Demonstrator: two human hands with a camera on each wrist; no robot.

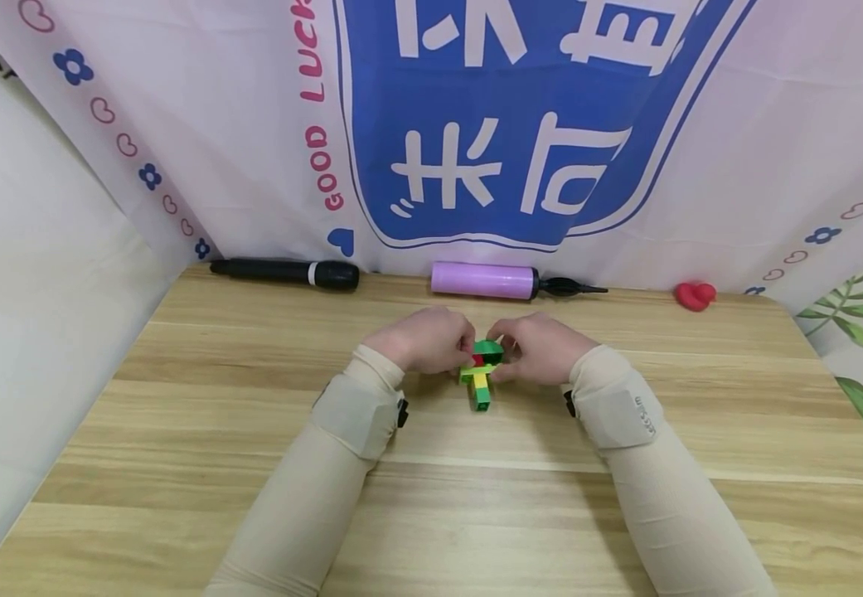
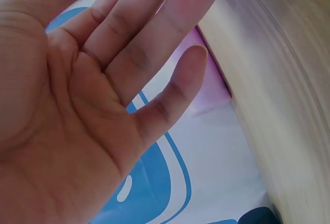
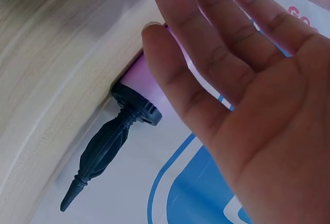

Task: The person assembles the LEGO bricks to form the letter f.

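Observation:
A small toy brick model (image 1: 480, 377) in green, red, lime and yellow stands at the middle of the table, between both hands. Its narrow end, with a teal-green brick, points toward me. My left hand (image 1: 434, 340) pinches the model's left side with its fingertips. From the right, my right hand (image 1: 543, 348) has thumb and fingers around its green top piece. In the left wrist view the left palm (image 2: 77, 126) fills much of the picture, and the right palm (image 3: 278, 126) does so in the right wrist view. Fingers hide most of the model in both wrist views.
Along the table's (image 1: 431, 514) back edge lie a black microphone-like object (image 1: 285, 272), a purple hand pump (image 1: 483, 280) with a black nozzle, and a small red object (image 1: 695, 295). Behind them hangs a printed white and blue cloth (image 1: 252, 166).

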